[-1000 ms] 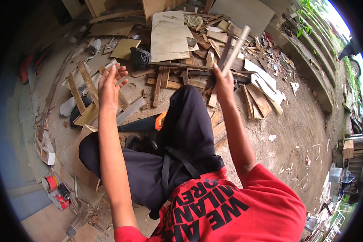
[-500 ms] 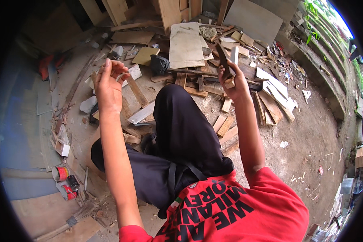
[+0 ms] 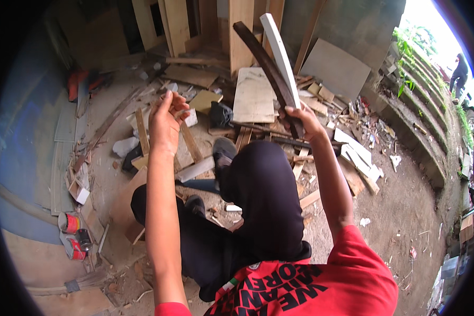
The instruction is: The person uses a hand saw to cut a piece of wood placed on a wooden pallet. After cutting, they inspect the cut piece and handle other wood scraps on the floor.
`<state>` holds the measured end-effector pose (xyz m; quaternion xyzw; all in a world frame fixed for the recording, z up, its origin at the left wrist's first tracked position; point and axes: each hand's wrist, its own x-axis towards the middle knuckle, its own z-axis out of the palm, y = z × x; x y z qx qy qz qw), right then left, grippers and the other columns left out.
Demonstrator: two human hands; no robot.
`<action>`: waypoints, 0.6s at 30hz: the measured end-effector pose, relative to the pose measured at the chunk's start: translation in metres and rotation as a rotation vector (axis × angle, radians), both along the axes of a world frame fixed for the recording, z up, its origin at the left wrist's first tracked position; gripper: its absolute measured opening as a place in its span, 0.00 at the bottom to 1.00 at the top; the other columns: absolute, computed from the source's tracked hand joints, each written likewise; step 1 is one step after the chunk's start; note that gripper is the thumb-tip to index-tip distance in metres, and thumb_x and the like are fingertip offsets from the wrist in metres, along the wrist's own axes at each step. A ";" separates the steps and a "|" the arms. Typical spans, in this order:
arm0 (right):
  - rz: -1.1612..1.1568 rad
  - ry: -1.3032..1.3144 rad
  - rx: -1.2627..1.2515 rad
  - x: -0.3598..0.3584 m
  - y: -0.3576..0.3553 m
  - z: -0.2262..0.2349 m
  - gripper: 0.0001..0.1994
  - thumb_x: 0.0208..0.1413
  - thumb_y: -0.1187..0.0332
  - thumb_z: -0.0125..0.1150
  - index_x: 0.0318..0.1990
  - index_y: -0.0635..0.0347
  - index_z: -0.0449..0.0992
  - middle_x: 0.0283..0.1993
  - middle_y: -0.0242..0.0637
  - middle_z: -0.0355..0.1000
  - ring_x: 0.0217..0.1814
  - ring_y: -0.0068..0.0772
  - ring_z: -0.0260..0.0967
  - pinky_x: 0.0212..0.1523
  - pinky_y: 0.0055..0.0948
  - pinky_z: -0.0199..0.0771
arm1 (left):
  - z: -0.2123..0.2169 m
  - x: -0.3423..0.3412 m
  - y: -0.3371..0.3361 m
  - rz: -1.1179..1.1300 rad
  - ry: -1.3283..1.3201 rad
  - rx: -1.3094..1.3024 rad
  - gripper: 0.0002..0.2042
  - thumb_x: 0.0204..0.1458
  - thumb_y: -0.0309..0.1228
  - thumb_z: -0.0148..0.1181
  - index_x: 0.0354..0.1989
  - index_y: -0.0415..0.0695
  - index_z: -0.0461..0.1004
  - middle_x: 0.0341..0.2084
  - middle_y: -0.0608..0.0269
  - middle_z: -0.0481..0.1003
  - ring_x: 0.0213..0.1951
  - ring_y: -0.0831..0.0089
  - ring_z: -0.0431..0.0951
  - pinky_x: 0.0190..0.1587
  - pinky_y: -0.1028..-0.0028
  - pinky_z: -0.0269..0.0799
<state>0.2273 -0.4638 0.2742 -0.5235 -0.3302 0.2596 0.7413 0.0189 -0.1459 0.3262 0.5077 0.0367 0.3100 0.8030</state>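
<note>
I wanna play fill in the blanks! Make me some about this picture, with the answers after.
1. The right hand holds a white strip and a dark strip, so ____ strips altogether.
2. The left hand is holding ____.
3. The wearer's shirt is ____ with dark lettering.
4. Of the picture's left and right edges, the distant person is nearer the ____ one.

Missing words: two; nothing; red; right.

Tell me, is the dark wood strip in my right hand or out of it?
In it: your right hand holds the dark wood strip near its lower end, beside a white strip.
</note>
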 end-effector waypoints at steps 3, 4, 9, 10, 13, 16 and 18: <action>-0.073 -0.247 -0.151 0.011 -0.019 0.002 0.29 0.48 0.70 0.73 0.57 0.64 0.67 0.41 0.36 0.74 0.37 0.25 0.73 0.40 0.26 0.76 | 0.006 0.010 -0.023 0.000 -0.020 0.035 0.11 0.62 0.42 0.57 0.39 0.48 0.77 0.33 0.69 0.78 0.36 0.77 0.77 0.40 0.71 0.73; -0.116 -0.303 -0.187 0.013 -0.019 0.001 0.32 0.47 0.72 0.74 0.60 0.65 0.67 0.45 0.36 0.74 0.43 0.26 0.73 0.46 0.26 0.75 | 0.007 0.014 -0.027 -0.025 0.005 0.087 0.14 0.62 0.46 0.58 0.42 0.48 0.75 0.36 0.66 0.78 0.40 0.76 0.77 0.41 0.72 0.73; -0.198 -0.557 -0.337 0.011 -0.020 0.004 0.34 0.45 0.70 0.78 0.61 0.62 0.69 0.49 0.32 0.74 0.51 0.24 0.70 0.55 0.27 0.69 | 0.010 0.052 -0.063 -0.202 0.142 0.325 0.32 0.58 0.53 0.61 0.63 0.42 0.64 0.53 0.58 0.73 0.56 0.70 0.72 0.52 0.67 0.71; -0.191 -0.590 -0.355 0.012 -0.020 0.006 0.34 0.45 0.71 0.77 0.61 0.62 0.69 0.48 0.31 0.74 0.50 0.23 0.70 0.54 0.26 0.69 | 0.002 0.068 -0.069 -0.214 0.148 0.307 0.33 0.56 0.54 0.63 0.61 0.43 0.65 0.53 0.59 0.72 0.56 0.71 0.72 0.52 0.68 0.70; -0.152 -0.734 -0.406 0.007 -0.015 0.018 0.34 0.47 0.64 0.78 0.61 0.63 0.69 0.49 0.35 0.74 0.52 0.27 0.69 0.56 0.28 0.68 | -0.001 0.102 -0.099 -0.254 0.158 0.284 0.30 0.55 0.50 0.66 0.59 0.45 0.66 0.54 0.63 0.73 0.55 0.75 0.72 0.49 0.70 0.71; 0.010 -0.614 -0.548 0.038 -0.023 -0.003 0.35 0.60 0.41 0.59 0.62 0.62 0.70 0.52 0.41 0.75 0.54 0.31 0.70 0.58 0.30 0.67 | -0.017 0.150 -0.127 -0.260 0.162 -0.025 0.22 0.54 0.46 0.68 0.51 0.47 0.73 0.40 0.66 0.80 0.44 0.75 0.78 0.41 0.68 0.74; -0.089 -0.214 -0.675 0.050 -0.012 -0.031 0.39 0.63 0.33 0.45 0.64 0.62 0.69 0.51 0.43 0.76 0.52 0.32 0.73 0.54 0.30 0.72 | -0.036 0.179 -0.124 -0.156 0.314 -0.144 0.21 0.53 0.48 0.68 0.47 0.47 0.75 0.39 0.64 0.81 0.43 0.73 0.79 0.40 0.66 0.75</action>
